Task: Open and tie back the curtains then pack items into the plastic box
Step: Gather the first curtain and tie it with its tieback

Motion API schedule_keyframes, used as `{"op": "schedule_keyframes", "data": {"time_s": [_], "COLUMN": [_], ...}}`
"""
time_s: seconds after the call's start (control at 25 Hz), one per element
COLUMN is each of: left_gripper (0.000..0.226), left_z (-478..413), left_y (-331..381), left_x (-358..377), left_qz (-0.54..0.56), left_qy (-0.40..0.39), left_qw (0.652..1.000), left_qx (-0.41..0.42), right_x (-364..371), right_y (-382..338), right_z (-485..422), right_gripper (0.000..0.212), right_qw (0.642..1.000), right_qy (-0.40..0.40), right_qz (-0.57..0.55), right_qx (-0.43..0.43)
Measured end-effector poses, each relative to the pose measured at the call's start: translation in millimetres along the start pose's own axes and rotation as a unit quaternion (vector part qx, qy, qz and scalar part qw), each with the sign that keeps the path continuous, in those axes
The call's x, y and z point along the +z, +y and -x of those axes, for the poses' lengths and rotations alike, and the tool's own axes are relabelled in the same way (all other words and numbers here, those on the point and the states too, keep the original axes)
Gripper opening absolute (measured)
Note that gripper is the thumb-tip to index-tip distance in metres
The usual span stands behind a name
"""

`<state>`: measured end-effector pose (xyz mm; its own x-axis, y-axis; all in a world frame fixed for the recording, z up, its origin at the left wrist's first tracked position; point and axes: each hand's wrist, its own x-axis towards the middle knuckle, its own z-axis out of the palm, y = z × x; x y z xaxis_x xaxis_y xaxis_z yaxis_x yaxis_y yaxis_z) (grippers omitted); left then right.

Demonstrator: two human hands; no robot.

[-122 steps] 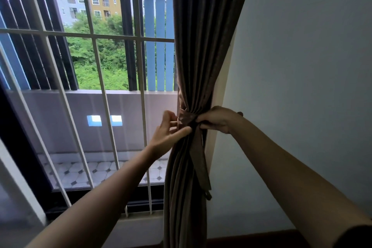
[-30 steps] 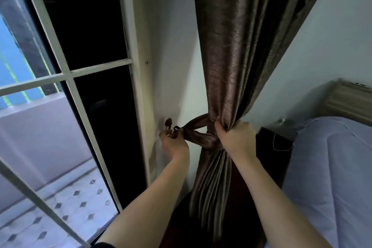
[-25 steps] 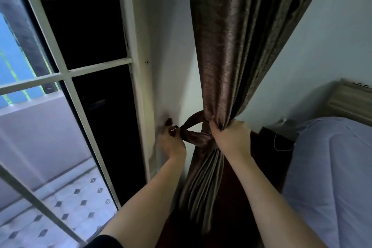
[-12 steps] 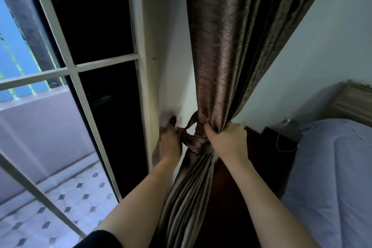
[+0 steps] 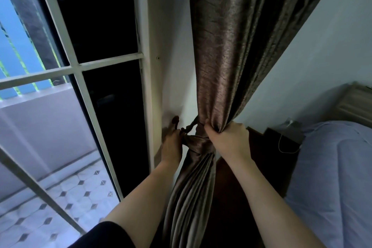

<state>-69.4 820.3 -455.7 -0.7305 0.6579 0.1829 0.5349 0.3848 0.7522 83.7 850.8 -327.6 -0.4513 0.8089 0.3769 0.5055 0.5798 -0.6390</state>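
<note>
Brown, faintly crinkled fabric fills the middle of our view: the curtain [image 5: 227, 50] hangs gathered into a bunch against the white wall [image 5: 175, 36] beside the window. A tie-back [image 5: 196, 143] of the same brown cloth is wrapped around the bunch where it narrows, and below it the pleats fall straight down between our forearms. Our right hand [image 5: 228, 140] is clenched on the curtain just above the tie-back, fingers curled into the folds and the fabric puffing out over the knuckles. Our left hand [image 5: 172, 145] is pressed close to the wall, its fingertips pinching the twisted end of the tie-back right at a small dark hook [image 5: 176, 120] fixed to the wall (whether the loop is actually over the hook, we cannot tell). A dark sleeve [image 5: 102, 236] shows at the bottom edge on the left arm.

To the left we see a white window frame [image 5: 141, 46] with crossing bars and dark glass, and past it a balcony with pale floor tiles [image 5: 70, 197] dotted with small dark diamonds. To the right the pale wall runs back to a bed with a lilac-blue cover [image 5: 332, 177] and a wooden headboard [image 5: 354, 100]. Between bed and curtain stands a dark bedside table [image 5: 281, 139] with a thin white cable [image 5: 281, 145] trailing over it. We see no plastic box from here.
</note>
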Motion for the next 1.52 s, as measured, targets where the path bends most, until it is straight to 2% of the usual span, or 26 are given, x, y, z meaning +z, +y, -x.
{"op": "schedule_keyframes", "data": {"time_s": [0.16,0.36,0.4,0.48,0.56,0.64,0.72,0.8,0.88,0.96,1.04,1.12,1.24,1.36,1.4,1.52], "left_gripper": [0.033,0.034,0.034,0.032,0.028,0.027,0.032,0.033,0.032,0.036,0.051,0.055,0.023,0.006,0.002,0.016], "left_z": [-4,19,22,31,43,58,73,85,94,105,113,115,115,112,111,116], "left_y": [-7,23,21,17,16,10,1,-8,-16,-20,-27,-36,-42,-44,-47,-59], "left_x": [2,-21,-22,-22,-31,-39,-51,-64,-71,-77,-80,-81,-78,-80,-81,-77], "left_qz": [-0.004,-0.150,-0.149,-0.072,0.084,0.223,0.237,0.224,0.224,0.223,0.200,0.127,0.005,-0.060,-0.079,-0.124], "left_qy": [-0.009,-0.002,-0.004,-0.020,-0.029,0.007,0.033,0.033,0.011,-0.030,-0.067,-0.089,-0.077,-0.079,-0.080,-0.071], "left_qw": [1.000,0.988,0.988,0.996,0.993,0.969,0.965,0.967,0.969,0.971,0.977,0.988,0.997,0.995,0.993,0.989], "left_qx": [0.000,-0.019,-0.027,-0.046,-0.081,-0.105,-0.109,-0.117,-0.109,-0.079,-0.036,-0.011,-0.025,0.006,0.022,0.047], "right_x": [9,-6,-8,-5,2,11,24,47,69,81,86,88,92,98,99,103], "right_y": [-6,1,2,3,5,9,13,30,45,54,60,64,72,72,71,74], "right_z": [0,16,19,24,30,43,61,74,76,73,73,80,91,95,95,102], "right_gripper": [0.052,0.051,0.050,0.053,0.065,0.069,0.063,0.077,0.073,0.047,0.028,0.028,0.025,0.023,0.026,0.024], "right_qw": [1.000,0.999,0.998,0.995,0.995,0.994,0.961,0.925,0.928,0.936,0.934,0.939,0.946,0.950,0.956,0.974], "right_qy": [-0.007,-0.009,-0.012,-0.013,-0.019,-0.089,-0.202,-0.225,-0.230,-0.258,-0.266,-0.252,-0.245,-0.236,-0.222,-0.167], "right_qz": [-0.010,0.038,0.055,0.086,0.089,0.012,-0.183,-0.306,-0.277,-0.214,-0.224,-0.228,-0.210,-0.202,-0.194,-0.145], "right_qx": [-0.027,-0.032,-0.035,-0.044,-0.045,-0.056,-0.039,0.026,0.093,0.103,0.084,0.054,0.021,0.004,-0.004,-0.044]}}
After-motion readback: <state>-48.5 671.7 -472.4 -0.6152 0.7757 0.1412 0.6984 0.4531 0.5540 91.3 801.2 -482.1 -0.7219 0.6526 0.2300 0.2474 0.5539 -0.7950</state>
